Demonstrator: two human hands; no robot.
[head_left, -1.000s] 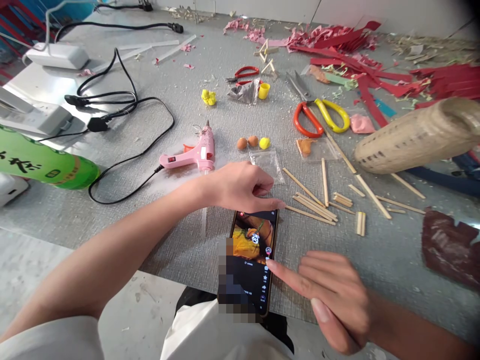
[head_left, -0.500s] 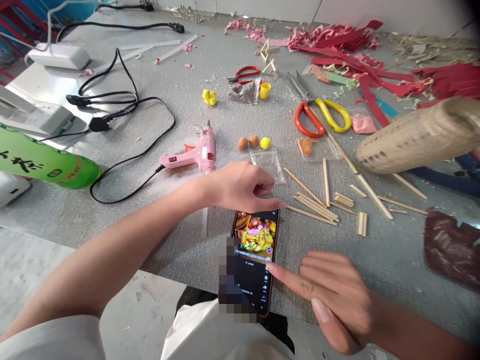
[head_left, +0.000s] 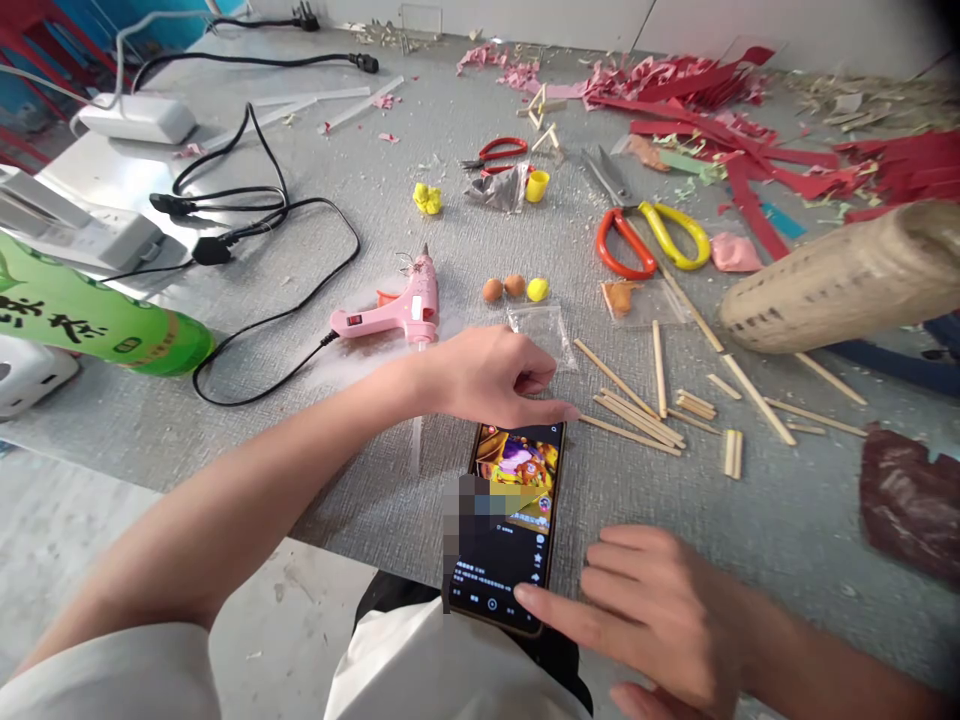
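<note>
A smartphone [head_left: 517, 560] with a lit screen lies on the table's front edge, its lower end toward me. My right hand [head_left: 652, 600] is at its lower right, index finger stretched onto the screen and the other fingers loosely bent, holding nothing. Beyond the phone's top end rests my left hand [head_left: 495, 375], fingers curled in and thumb pointing right along the top edge. I see nothing in its grasp. The left thumb tip is by the end of a thin wooden stick [head_left: 630, 435]. Part of the phone is blurred out by a mosaic.
A pink glue gun [head_left: 397, 315] lies left of centre, its black cord trailing. Clay balls [head_left: 514, 286], red-and-yellow-handled scissors [head_left: 626, 240] and several wooden sticks [head_left: 637, 415] are around. A green bottle [head_left: 112, 320] lies left, a brown cylinder [head_left: 840, 285] right, red paper strips [head_left: 765, 140] behind.
My right index finger has slid down the phone, toward its lower end. The picture on the screen has changed. My left hand keeps its place over the phone's top end.
</note>
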